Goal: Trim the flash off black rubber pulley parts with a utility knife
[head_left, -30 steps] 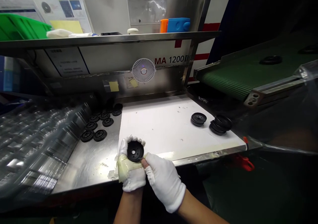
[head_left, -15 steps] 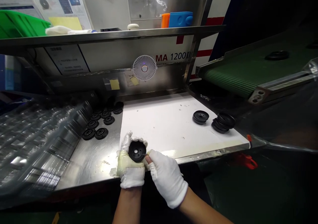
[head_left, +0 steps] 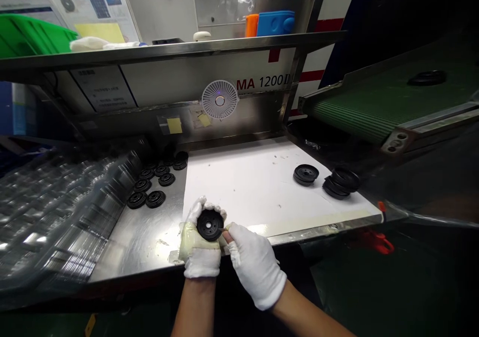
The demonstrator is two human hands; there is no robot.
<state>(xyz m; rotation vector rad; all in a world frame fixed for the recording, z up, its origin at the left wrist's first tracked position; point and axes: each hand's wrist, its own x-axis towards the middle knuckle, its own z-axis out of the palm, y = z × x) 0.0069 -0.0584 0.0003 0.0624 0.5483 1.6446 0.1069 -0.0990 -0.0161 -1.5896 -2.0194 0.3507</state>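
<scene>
My left hand (head_left: 198, 245), in a white glove with a yellowed palm, is wrapped round a black round plastic wheel (head_left: 209, 225) with a hole in its centre. The wheel's face is turned up towards me, over the front edge of the bench. My right hand (head_left: 254, 262), also gloved in white, is pinched closed at the wheel's lower right rim, a bare fingertip showing. Something thin seems to poke out from that pinch against the rim, too small to name. More black wheels (head_left: 155, 198) lie in a group on the metal to the left.
A white sheet (head_left: 239, 187) covers much of the bench, with a black wheel (head_left: 306, 174) and stacked black parts (head_left: 340, 182) on its right. Clear plastic trays (head_left: 67, 212) fill the left. A green conveyor (head_left: 359, 110) stands right; a small fan (head_left: 220, 100) hangs below the shelf (head_left: 168, 50).
The whole view has shifted slightly, so things appear a little further right. Both hands keep their hold at the wheel, with hardly any change between them.
</scene>
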